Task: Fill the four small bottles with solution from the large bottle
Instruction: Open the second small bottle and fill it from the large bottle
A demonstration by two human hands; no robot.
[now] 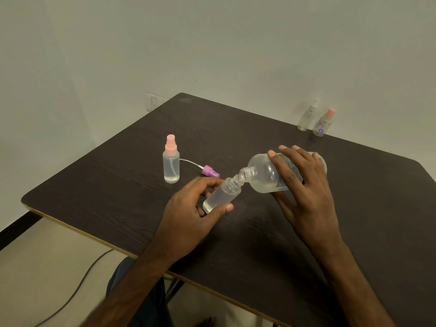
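My right hand grips the large clear bottle, tipped on its side with its open neck pointing left. That neck touches the open mouth of a small clear bottle, which my left hand holds tilted above the table; liquid sits in its lower part. A small bottle with a pink spray cap stands upright to the left, holding liquid. A loose purple spray cap with its white tube lies beside it. Two more small bottles, a clear one and a flowered one with a pink cap, stand at the far edge.
The dark wooden table meets a plain wall at the back. Its near edge runs diagonally at the lower left, with pale floor and a grey cable below it. My knee shows under the table edge.
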